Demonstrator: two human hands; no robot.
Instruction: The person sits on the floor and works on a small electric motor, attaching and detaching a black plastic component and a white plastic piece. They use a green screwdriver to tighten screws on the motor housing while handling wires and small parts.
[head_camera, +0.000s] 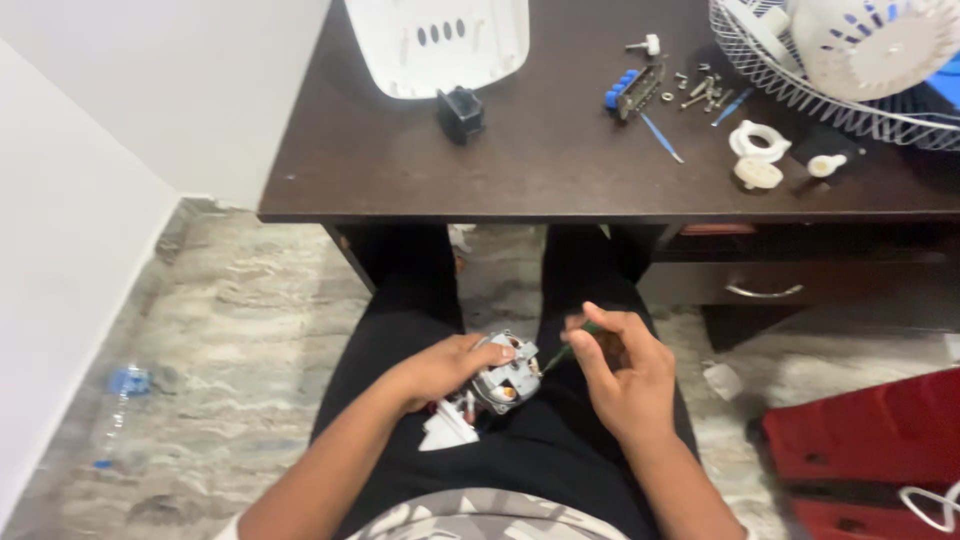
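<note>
The left hand was closed around a small grey metal fan motor with copper windings, fingers curled over its top, holding it above the lap of the seated person in black trousers. A white plastic piece hung just below the motor, beside the left wrist. The right hand was closed in a pinch grip on a thin green-handled screwdriver, whose tip met the right side of the motor.

Above the hands, the dark brown wooden surface carried, from left to right: a white plastic fan housing with oval slots, a small black block, a blue-buttoned switch bank, a cluster of loose screws, white plastic rings, and a white wire fan guard. A red case lay on the marble floor at the right.
</note>
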